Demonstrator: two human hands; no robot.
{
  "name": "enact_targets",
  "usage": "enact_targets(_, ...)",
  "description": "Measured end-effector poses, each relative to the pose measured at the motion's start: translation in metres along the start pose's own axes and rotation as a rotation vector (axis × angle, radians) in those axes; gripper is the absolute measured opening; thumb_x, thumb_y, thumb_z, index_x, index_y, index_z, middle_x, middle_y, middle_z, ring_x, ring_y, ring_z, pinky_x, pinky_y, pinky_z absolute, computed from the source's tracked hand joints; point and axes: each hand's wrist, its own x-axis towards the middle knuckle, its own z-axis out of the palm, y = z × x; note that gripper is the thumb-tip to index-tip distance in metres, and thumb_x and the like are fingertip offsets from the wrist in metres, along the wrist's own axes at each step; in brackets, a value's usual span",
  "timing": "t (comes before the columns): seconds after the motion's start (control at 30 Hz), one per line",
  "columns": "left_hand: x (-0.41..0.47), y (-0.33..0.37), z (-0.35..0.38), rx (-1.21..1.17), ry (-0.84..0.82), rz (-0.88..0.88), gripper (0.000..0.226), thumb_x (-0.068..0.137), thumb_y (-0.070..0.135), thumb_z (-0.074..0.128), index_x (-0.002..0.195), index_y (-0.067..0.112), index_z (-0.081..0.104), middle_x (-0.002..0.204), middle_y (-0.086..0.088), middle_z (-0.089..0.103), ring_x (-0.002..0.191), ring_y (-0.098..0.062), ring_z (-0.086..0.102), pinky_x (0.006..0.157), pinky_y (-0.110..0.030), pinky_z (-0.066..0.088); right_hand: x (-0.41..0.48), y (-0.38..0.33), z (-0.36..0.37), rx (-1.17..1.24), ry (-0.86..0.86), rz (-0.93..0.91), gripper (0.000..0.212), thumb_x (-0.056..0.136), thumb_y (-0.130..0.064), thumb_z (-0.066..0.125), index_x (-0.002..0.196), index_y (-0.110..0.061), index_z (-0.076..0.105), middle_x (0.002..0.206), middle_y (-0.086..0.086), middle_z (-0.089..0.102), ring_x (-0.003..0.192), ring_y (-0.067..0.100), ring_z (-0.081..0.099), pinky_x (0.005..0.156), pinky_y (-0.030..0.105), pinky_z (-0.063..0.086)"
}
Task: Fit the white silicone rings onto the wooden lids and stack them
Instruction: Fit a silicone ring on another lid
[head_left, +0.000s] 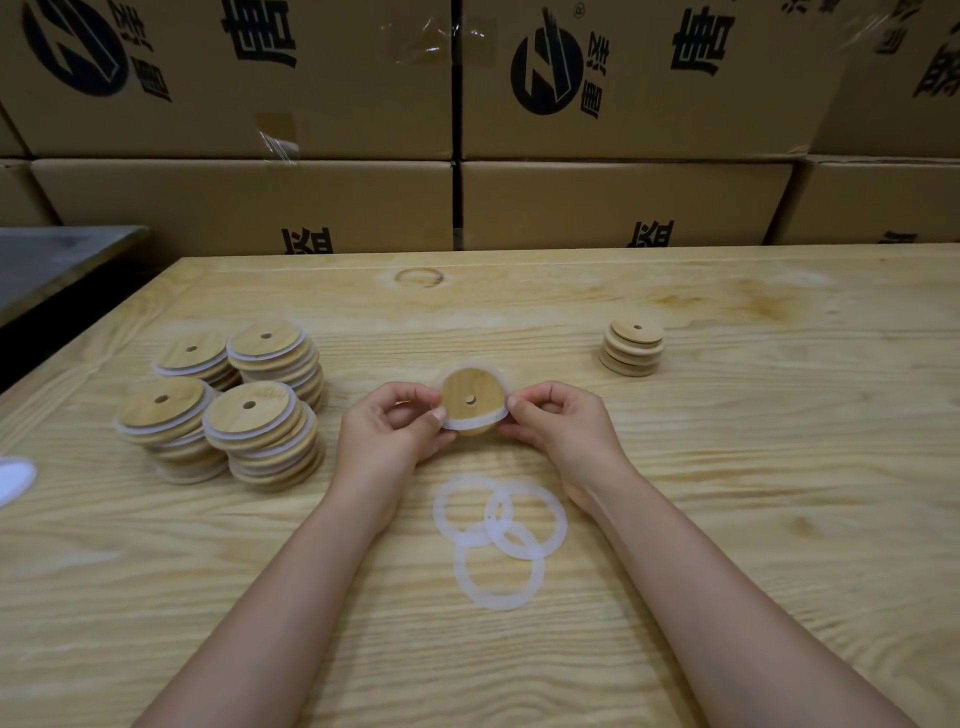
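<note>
Your left hand (396, 422) and right hand (551, 419) pinch a wooden lid (471, 399), its white silicone ring (480, 421) partly seated, above mid-worktop (727, 467). Three loose rings (500, 535) lie nearer your edge; ringed stacks (228, 400) stand left, a bare stack (632, 347) right.

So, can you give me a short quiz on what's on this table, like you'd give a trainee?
1. How many loose rings lie on the table between the forearms?
2. True or false: the stack of bare lids stands to the right of both hands.
3. What do the left hand and right hand hold together?
A) a lid with a white ring on it
B) a cardboard box
C) nothing

Key: 1. three; 2. true; 3. A
</note>
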Motion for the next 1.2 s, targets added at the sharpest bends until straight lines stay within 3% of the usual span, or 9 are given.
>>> enact_targets(0.17, 0.002, -0.003, -0.001, 0.068, -0.044, 0.023, 0.031, 0.084, -0.01, 0.059, 0.095, 0.018, 0.054, 0.075, -0.008, 0.073, 0.075, -0.022, 0.071, 0.07, -0.028, 0.059, -0.002, 0.0, 0.003, 0.017, -0.003, -0.014, 0.011, 0.087, -0.001, 0.064, 0.077, -0.006, 0.065, 0.067, 0.001, 0.072, 0.07, 0.013, 0.071, 0.067, 0.019, 0.056)
enact_targets(0.37, 0.002, -0.004, 0.0, 0.089, -0.05, 0.048, 0.038, 0.084, -0.01, 0.056, 0.098, 0.025, 0.056, 0.08, -0.01, 0.073, 0.079, -0.025, 0.071, 0.078, -0.033, 0.058, -0.003, 0.001, 0.003, -0.021, -0.037, -0.036, 0.006, 0.084, -0.007, 0.069, 0.079, -0.011, 0.067, 0.074, 0.002, 0.073, 0.077, 0.017, 0.071, 0.081, 0.028, 0.057)
enact_targets(0.63, 0.005, -0.01, 0.002, 0.108, -0.022, 0.079, 0.024, 0.085, 0.009, 0.067, 0.093, 0.025, 0.051, 0.081, -0.012, 0.072, 0.074, -0.021, 0.071, 0.071, -0.03, 0.058, -0.006, 0.002, 0.006, -0.152, -0.009, -0.111, 0.011, 0.084, -0.005, 0.069, 0.076, -0.013, 0.067, 0.079, 0.007, 0.072, 0.076, 0.017, 0.07, 0.077, 0.025, 0.056)
enact_targets(0.77, 0.007, -0.012, 0.003, 0.118, 0.011, 0.075, 0.023, 0.087, 0.005, 0.062, 0.094, 0.026, 0.056, 0.084, -0.01, 0.071, 0.075, -0.015, 0.071, 0.062, -0.023, 0.057, -0.006, 0.004, 0.009, -0.181, 0.004, -0.129, 0.008, 0.084, -0.008, 0.07, 0.078, -0.013, 0.066, 0.082, 0.009, 0.072, 0.078, 0.018, 0.07, 0.074, 0.023, 0.055)
enact_targets(0.9, 0.007, -0.011, 0.003, 0.081, 0.025, 0.075, 0.021, 0.089, 0.0, 0.058, 0.091, 0.021, 0.056, 0.088, -0.01, 0.069, 0.071, -0.011, 0.071, 0.06, -0.021, 0.056, -0.006, 0.008, 0.011, -0.307, 0.014, -0.153, 0.01, 0.084, -0.015, 0.07, 0.077, -0.019, 0.065, 0.083, 0.004, 0.071, 0.085, 0.019, 0.069, 0.082, 0.031, 0.055)
enact_targets(1.1, 0.005, -0.009, 0.001, 0.028, 0.011, 0.041, 0.015, 0.09, 0.001, 0.056, 0.094, 0.016, 0.054, 0.095, -0.016, 0.068, 0.083, -0.022, 0.07, 0.064, -0.026, 0.058, -0.005, 0.005, 0.012, -0.164, -0.007, -0.11, 0.015, 0.086, -0.005, 0.066, 0.075, -0.014, 0.064, 0.076, 0.004, 0.072, 0.077, 0.018, 0.071, 0.079, 0.03, 0.056)
enact_targets(1.2, 0.006, -0.007, 0.0, -0.019, 0.008, 0.012, 0.012, 0.091, 0.002, 0.056, 0.095, 0.013, 0.055, 0.091, -0.015, 0.069, 0.08, -0.02, 0.071, 0.063, -0.027, 0.058, -0.005, 0.004, 0.011, -0.098, -0.038, -0.087, 0.015, 0.087, -0.003, 0.064, 0.075, -0.012, 0.065, 0.072, 0.003, 0.071, 0.072, 0.017, 0.071, 0.077, 0.028, 0.057)
